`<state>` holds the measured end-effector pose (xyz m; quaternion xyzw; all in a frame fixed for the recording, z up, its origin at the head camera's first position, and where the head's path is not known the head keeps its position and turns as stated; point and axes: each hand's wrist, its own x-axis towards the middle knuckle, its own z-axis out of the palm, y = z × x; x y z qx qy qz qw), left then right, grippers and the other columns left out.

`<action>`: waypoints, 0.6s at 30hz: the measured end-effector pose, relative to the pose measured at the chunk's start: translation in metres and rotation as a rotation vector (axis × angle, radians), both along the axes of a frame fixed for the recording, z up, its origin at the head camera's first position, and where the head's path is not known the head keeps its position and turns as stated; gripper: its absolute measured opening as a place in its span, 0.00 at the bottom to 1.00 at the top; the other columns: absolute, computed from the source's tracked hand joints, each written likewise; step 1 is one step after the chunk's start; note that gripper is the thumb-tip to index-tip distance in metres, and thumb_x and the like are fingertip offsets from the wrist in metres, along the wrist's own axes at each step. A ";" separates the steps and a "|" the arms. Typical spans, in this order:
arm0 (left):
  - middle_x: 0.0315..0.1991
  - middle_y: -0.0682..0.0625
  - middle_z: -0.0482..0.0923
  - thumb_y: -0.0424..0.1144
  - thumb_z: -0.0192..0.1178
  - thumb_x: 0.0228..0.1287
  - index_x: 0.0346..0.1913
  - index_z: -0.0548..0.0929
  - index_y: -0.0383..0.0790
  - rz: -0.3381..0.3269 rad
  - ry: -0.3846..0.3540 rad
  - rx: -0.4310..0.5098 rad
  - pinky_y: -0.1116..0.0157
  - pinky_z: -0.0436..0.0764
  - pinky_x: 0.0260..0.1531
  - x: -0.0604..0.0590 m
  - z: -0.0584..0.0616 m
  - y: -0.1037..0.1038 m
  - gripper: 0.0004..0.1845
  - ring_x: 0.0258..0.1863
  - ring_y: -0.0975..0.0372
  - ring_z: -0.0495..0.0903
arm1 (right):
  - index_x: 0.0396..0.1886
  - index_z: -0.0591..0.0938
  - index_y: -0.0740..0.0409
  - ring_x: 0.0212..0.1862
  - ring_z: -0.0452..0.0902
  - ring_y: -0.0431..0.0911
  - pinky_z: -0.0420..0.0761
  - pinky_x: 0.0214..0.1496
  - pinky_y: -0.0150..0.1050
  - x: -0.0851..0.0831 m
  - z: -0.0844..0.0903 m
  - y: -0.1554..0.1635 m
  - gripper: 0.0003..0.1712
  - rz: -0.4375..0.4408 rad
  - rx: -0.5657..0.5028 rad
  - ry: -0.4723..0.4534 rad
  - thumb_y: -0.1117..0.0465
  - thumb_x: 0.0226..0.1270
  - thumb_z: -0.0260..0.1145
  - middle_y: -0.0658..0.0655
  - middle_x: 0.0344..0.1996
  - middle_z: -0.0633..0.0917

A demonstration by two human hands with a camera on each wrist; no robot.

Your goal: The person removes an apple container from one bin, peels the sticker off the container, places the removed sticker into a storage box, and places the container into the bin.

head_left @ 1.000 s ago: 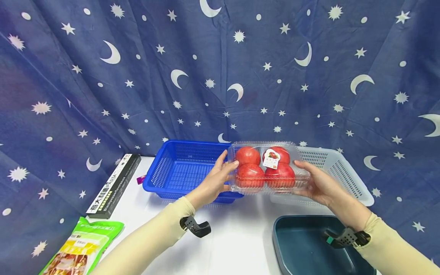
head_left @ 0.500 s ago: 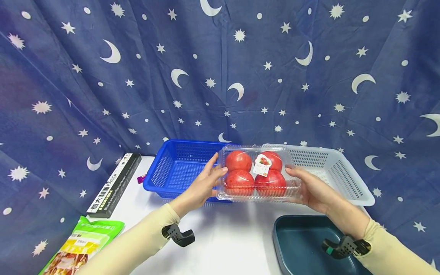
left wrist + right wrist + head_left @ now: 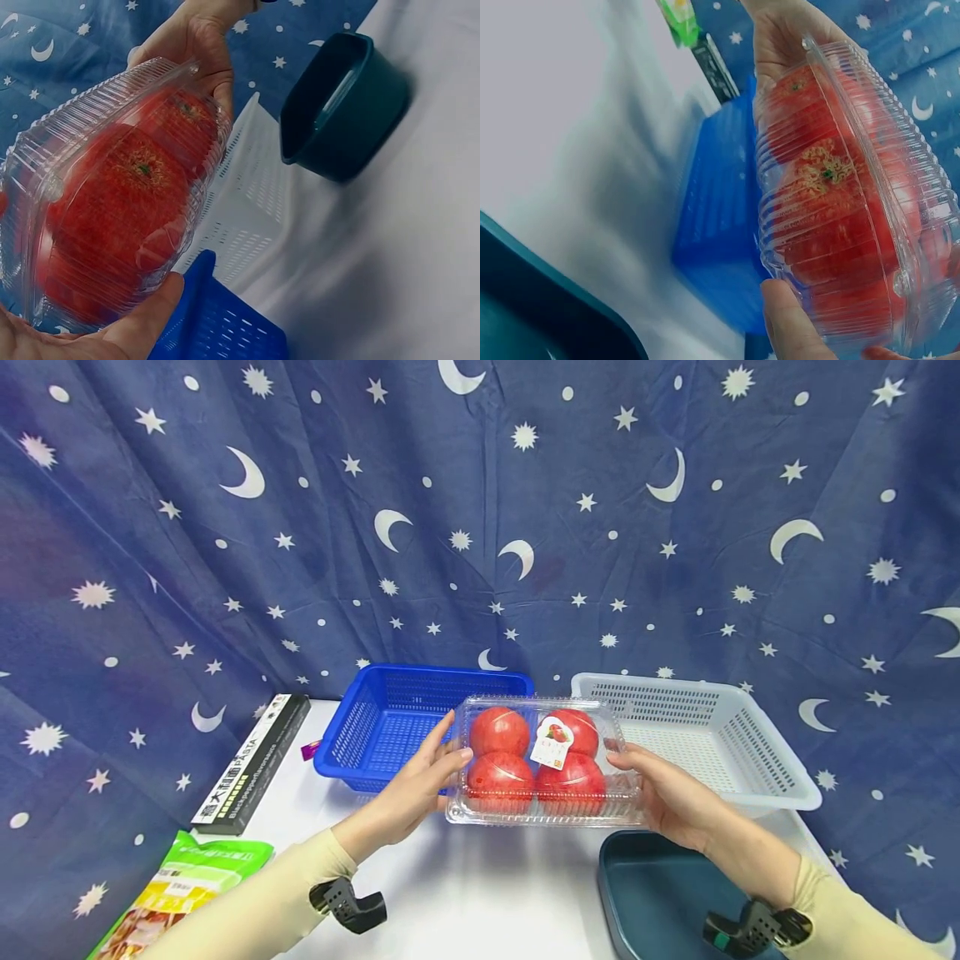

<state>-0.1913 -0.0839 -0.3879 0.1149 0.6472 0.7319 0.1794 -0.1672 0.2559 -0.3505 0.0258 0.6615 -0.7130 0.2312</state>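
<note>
In the head view, a clear plastic clamshell box [image 3: 547, 820] of large red tomatoes [image 3: 501, 781] is held above the white table, tilted so its lid faces me. A white label [image 3: 552, 743] sticks to the lid. My left hand [image 3: 401, 793] grips the box's left end, thumb on the near side and fingers around the edge. At the other end my right hand [image 3: 678, 797] holds it the same way; its fingers behind the box are mostly hidden. Through the ribbed plastic, the left wrist view shows a tomato [image 3: 120, 202] with a green stem spot.
Behind the box stand a blue basket [image 3: 345, 772] and, to the right, a white basket [image 3: 750, 752]. A dark teal bin [image 3: 611, 893] sits at the near right, under my right forearm. At left lie a black pasta box [image 3: 243, 777] and a green food bag [image 3: 217, 860].
Both hands have brought the tomato box left and down, closer to me. More of the white basket shows now. The baskets, bin, pasta box and bag stay put.
</note>
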 end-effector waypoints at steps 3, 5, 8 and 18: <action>0.81 0.36 0.45 0.49 0.58 0.75 0.83 0.40 0.61 -0.002 -0.002 -0.003 0.38 0.72 0.62 0.006 -0.002 -0.007 0.45 0.73 0.33 0.58 | 0.82 0.46 0.54 0.52 0.81 0.51 0.84 0.56 0.49 0.005 -0.002 -0.006 0.44 0.011 -0.011 -0.010 0.48 0.77 0.57 0.59 0.57 0.78; 0.81 0.36 0.45 0.49 0.57 0.75 0.83 0.40 0.60 -0.004 0.001 -0.005 0.37 0.71 0.63 0.011 -0.002 -0.012 0.45 0.73 0.33 0.58 | 0.82 0.46 0.54 0.52 0.82 0.50 0.84 0.55 0.49 0.008 -0.003 -0.010 0.44 0.012 -0.015 -0.013 0.48 0.77 0.58 0.58 0.56 0.80; 0.81 0.35 0.45 0.48 0.56 0.76 0.83 0.39 0.59 -0.009 0.004 -0.003 0.38 0.72 0.62 0.018 -0.003 -0.019 0.45 0.74 0.34 0.57 | 0.82 0.47 0.54 0.51 0.83 0.50 0.84 0.55 0.48 0.013 -0.004 -0.016 0.45 0.014 -0.022 -0.015 0.49 0.77 0.58 0.57 0.55 0.82; 0.81 0.35 0.42 0.46 0.54 0.78 0.83 0.38 0.58 -0.021 0.005 -0.011 0.41 0.74 0.62 0.043 -0.008 -0.043 0.43 0.74 0.35 0.56 | 0.82 0.46 0.55 0.50 0.85 0.50 0.85 0.53 0.49 0.031 -0.012 -0.035 0.47 0.026 -0.037 -0.038 0.51 0.76 0.61 0.59 0.55 0.83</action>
